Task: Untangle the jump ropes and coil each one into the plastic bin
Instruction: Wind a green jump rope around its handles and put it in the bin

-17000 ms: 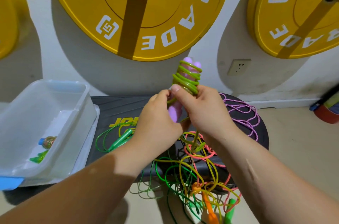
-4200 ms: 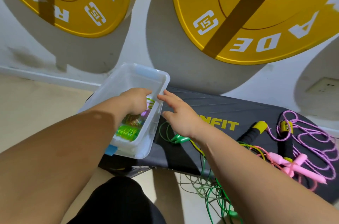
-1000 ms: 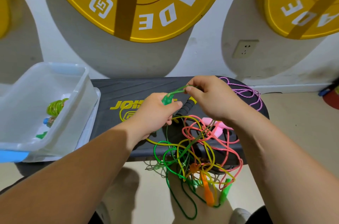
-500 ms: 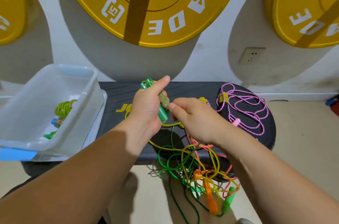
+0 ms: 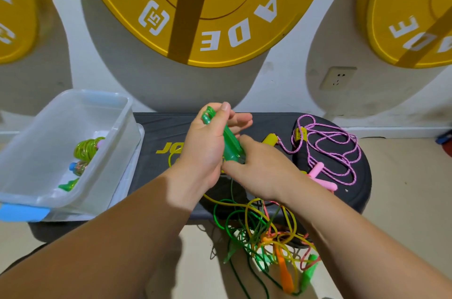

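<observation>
The left hand (image 5: 205, 149) grips the translucent green plastic jump-rope handles (image 5: 230, 144) upright, thumb pressed along them and the fingers behind nearly straight. The right hand (image 5: 261, 169), curled narrow, pinches their lower end. This happens above the black padded bench (image 5: 166, 127), beside the clear plastic bin (image 5: 110, 176), which holds one coiled yellow-green rope (image 5: 88, 149). Readable writing: yellow "JO" on the bench, white "ADE" on the yellow weight plate (image 5: 220, 5).
</observation>
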